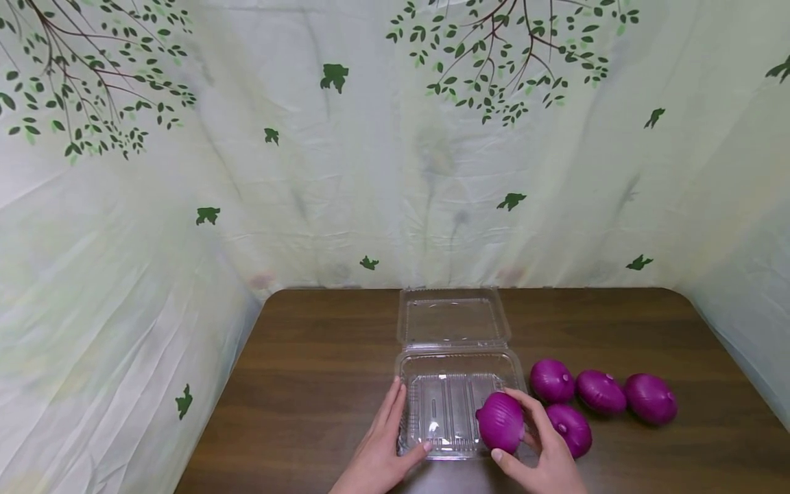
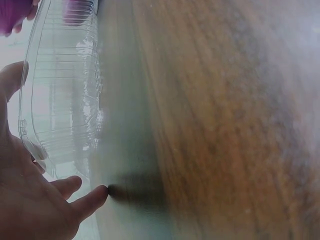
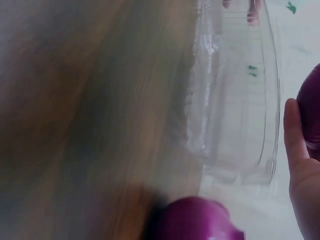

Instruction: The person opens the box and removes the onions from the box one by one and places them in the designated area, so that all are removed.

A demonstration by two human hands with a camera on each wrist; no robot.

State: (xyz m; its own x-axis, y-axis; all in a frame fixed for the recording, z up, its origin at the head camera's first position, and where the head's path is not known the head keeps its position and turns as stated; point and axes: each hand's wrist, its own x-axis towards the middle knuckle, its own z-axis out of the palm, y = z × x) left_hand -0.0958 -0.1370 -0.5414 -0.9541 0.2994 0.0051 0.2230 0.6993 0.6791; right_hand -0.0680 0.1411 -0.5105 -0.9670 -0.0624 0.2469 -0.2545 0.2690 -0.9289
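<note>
A clear plastic clamshell box point(image 1: 432, 449) stands on the table with its lid point(image 1: 453, 319) folded back. My left hand point(image 1: 385, 446) is at the box's left front corner, fingers straight along its side and thumb at the front rim. A purple onion point(image 1: 500, 422) is gripped between the thumb and fingers of my right hand point(image 1: 543, 453), over the right front part of the box. In the right wrist view this onion point(image 3: 311, 107) shows above the rim level at the right edge. The left wrist view shows my left hand point(image 2: 35, 185) beside the box wall point(image 2: 62, 100).
Right of the box, several more purple onions lie close together: one point(image 1: 552, 381) near the box, one point(image 1: 600, 392) in the middle, one point(image 1: 651, 398) farthest right and one point(image 1: 570, 429) behind my right hand. The brown wooden table point(image 1: 308, 384) ends at a patterned curtain point(image 1: 345, 171).
</note>
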